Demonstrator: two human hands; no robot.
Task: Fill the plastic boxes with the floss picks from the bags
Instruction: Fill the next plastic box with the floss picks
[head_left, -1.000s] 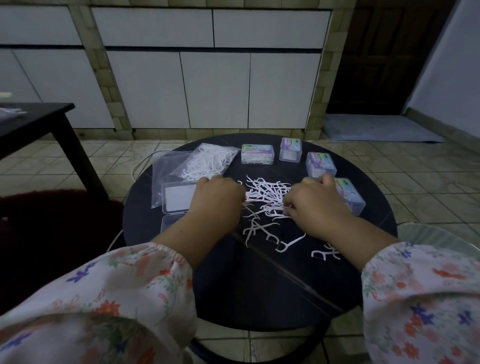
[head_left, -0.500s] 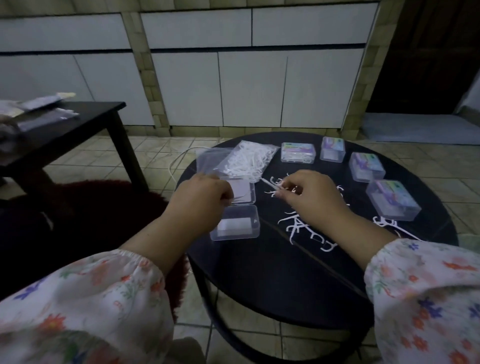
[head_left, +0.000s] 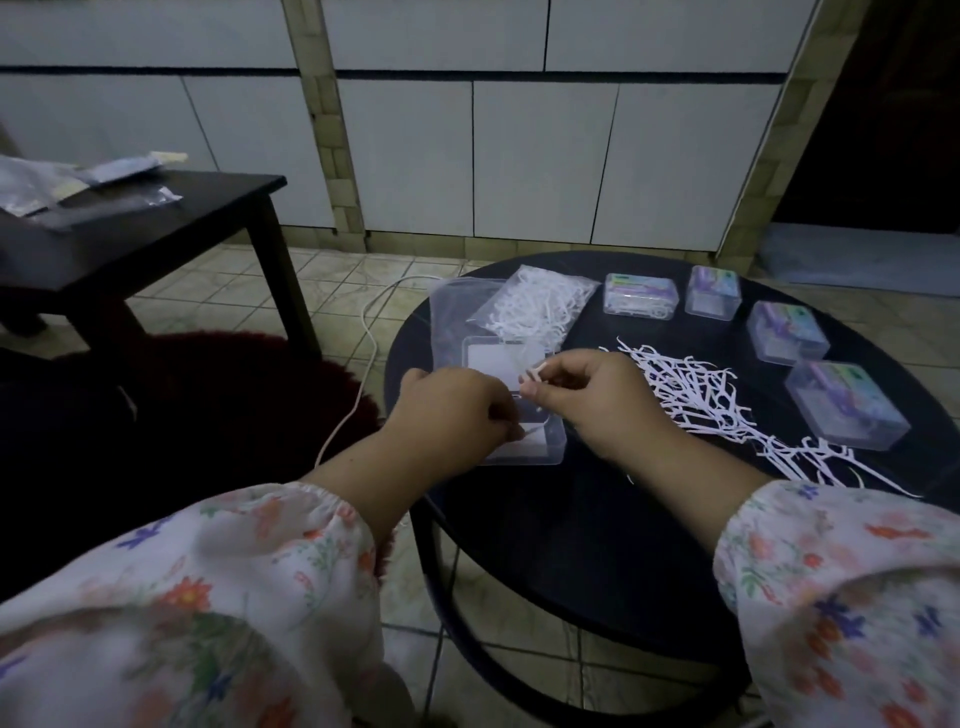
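Now the right hand (head_left: 597, 400) pinches a small bunch of floss picks (head_left: 535, 375) at its fingertips, directly above the open plastic box (head_left: 540, 447) on the round tabletop (head_left: 571, 545). The left hand (head_left: 457, 410) sits just left of that grip, fingers curled at the box's near-left edge; whether it actually holds the box or a pick, I cannot tell. Risk here: the bunch is held only at its tips, so a pick could slide out and land beside the box, or snag crossways on the rim. The box is light, and an unsteadied nudge could skate it toward the tabletop edge just left of the grip. To the right of the grip lies the loose heap of picks (head_left: 696, 395); beyond the grip, the bag (head_left: 535, 306). Both hands cover the box interior, so its fill level stays hidden. Dim light blurs the pinched count.
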